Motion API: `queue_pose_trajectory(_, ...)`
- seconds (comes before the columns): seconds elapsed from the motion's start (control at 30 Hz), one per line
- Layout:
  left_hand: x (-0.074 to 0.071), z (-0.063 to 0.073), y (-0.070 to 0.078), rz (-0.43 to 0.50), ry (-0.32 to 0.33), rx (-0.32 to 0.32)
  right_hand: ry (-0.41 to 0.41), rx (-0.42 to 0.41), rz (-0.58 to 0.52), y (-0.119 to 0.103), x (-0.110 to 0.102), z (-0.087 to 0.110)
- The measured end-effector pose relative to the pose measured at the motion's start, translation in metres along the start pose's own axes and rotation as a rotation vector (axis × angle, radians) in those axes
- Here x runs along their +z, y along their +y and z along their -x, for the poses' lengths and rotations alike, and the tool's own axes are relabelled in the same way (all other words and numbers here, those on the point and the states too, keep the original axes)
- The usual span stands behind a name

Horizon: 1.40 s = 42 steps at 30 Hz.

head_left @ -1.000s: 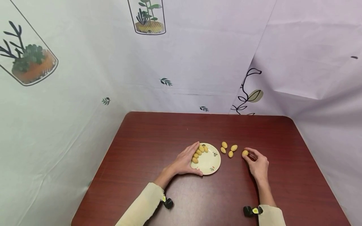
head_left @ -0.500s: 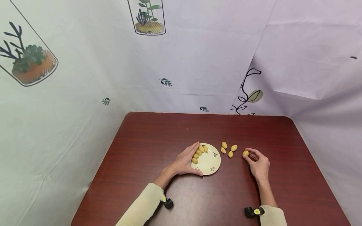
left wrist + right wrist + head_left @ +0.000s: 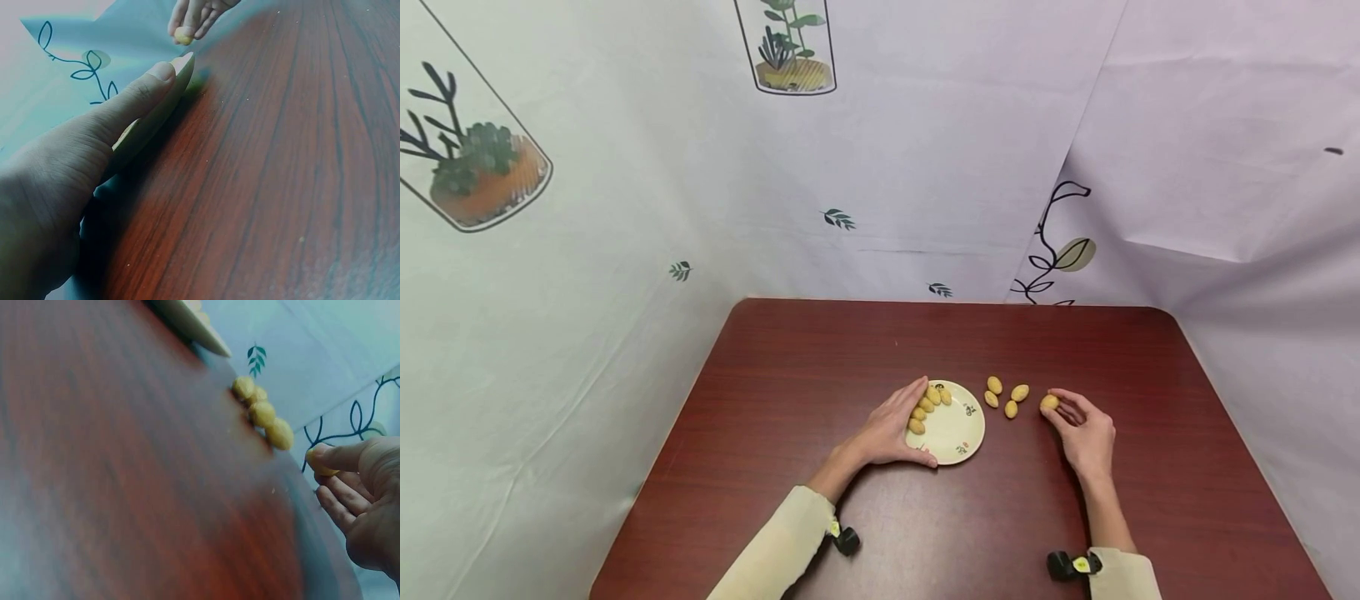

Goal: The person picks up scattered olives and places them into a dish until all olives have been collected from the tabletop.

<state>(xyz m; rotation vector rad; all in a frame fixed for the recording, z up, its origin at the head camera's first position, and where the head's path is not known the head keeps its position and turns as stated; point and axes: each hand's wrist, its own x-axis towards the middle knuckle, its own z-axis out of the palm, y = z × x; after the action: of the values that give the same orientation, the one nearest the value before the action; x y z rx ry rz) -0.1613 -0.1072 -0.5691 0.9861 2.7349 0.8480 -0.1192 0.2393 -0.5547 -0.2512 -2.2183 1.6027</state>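
Observation:
A round cream plate with small printed motifs lies on the table. My left hand holds it by the left side, fingers along the far rim and thumb on the near rim; the left wrist view shows the thumb laid over the edge. Several small yellow oval fruits line the plate's left side, beside my palm. Between thumb and fingertips, my right hand pinches another yellow fruit, to the right of the plate. Several more loose fruits lie between the plate and this hand.
The dark red-brown wooden table has rounded far corners. Pale printed cloth hangs behind it and to both sides. Each wrist wears a small black camera on a strap, below a cream sleeve.
The right hand, with the fruit pinched in it, has shifted very slightly. The left hand, the plate and the loose fruits stay where they were.

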Motion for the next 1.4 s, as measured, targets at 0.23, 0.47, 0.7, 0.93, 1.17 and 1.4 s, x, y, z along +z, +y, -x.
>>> queue_pose_trajectory(0.23, -0.001, 0.000, 0.001, 0.003, -0.001, -0.004, -0.010, -0.015, -0.070, -0.013, 0.010, -0.002)
queue_pose_trajectory(0.47, -0.002, -0.001, 0.002, 0.004, 0.005, 0.000, -0.068, -0.052, -0.145, -0.030, 0.028, 0.003)
queue_pose_trajectory(0.7, -0.003, -0.002, 0.004, 0.023, -0.013, 0.000, -0.195, -0.093, -0.150, -0.042, 0.055, 0.016)
queue_pose_trajectory(0.93, -0.008, 0.001, 0.004, 0.108, -0.010, -0.003, -0.280, -0.049, -0.199, -0.048, 0.076, 0.026)
queue_pose_trajectory(1.17, -0.013, 0.004, 0.000, 0.128, -0.032, -0.013, -0.325, 0.014, -0.190, -0.061, 0.085, 0.028)
queue_pose_trajectory(1.4, -0.014, 0.009, -0.002, 0.138, -0.045, -0.020, -0.357, -0.017, -0.214, -0.049, 0.103, 0.029)
